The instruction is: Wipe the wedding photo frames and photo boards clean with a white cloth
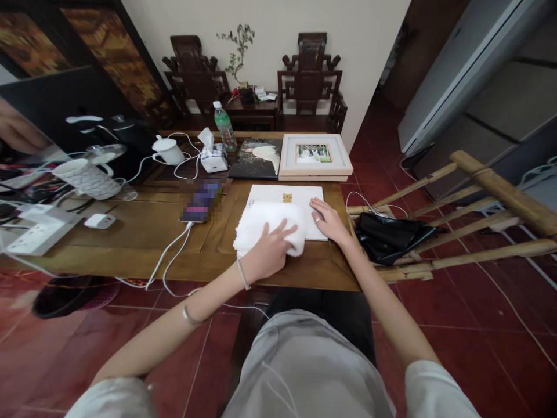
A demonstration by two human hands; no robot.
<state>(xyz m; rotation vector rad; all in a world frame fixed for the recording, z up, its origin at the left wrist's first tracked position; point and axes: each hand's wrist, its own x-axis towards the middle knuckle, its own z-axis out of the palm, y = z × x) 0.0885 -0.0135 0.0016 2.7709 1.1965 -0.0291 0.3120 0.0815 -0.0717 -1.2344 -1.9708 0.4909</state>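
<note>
White cloth (256,226): fluffy, bunched, lying over the near left part of the white panel and partly on the surface (139,232).
White panel (307,194): flat near the surface's near right corner; small gold mark (287,198) beyond the cloth.
Left hand (270,249): on top of cloth, fingers spread, not wrapped round it; bracelet at wrist.
Right hand (327,220): palm down, fingers extended, resting on panel's right edge; ring on one finger.
Framed photo (313,152): behind panel, pale frame, far right.
Dark picture (246,162): just left of framed photo, white shape on it.
Tissue box (214,159): left of dark picture; green bottle (224,125) upright just behind.
Phone (198,204): left of cloth, white cable plugged in, partly pixelated.
Far left: lidded cup (169,152), patterned mug (89,179), power strip (37,235).
Right of surface: black bag (387,237) on wooden-pole seat (478,252).
Back wall: two dark chairs, potted plant (238,58) between.
</note>
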